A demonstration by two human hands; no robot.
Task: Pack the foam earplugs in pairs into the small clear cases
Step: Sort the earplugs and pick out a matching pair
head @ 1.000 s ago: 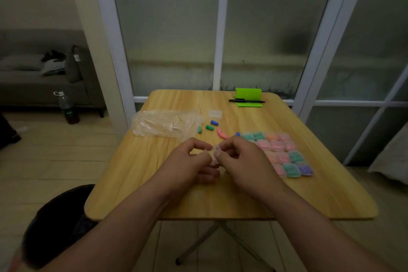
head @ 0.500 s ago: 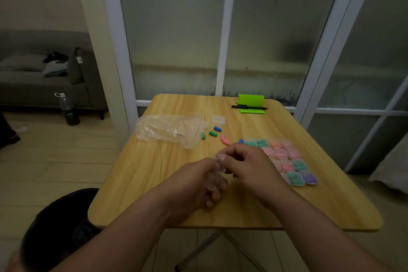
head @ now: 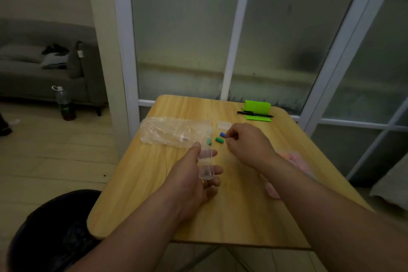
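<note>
Now the right hand (head: 247, 146) has left the left hand's (head: 194, 181) gripped clear case (head: 206, 164), fingers pinching toward the blue earplug (head: 222, 134).

Looks like someone's living room at home, pretty dim. There's a grey sofa (head: 44, 77) against the far left wall with a cushion (head: 75, 62) and some clothes dumped on it, and a drink bottle (head: 64, 104) standing on the pale wood-look floor (head: 55, 157) beside it. A small wooden folding table (head: 154, 194) sits right up against frosted glass doors (head: 187, 28) with white frames.
</note>
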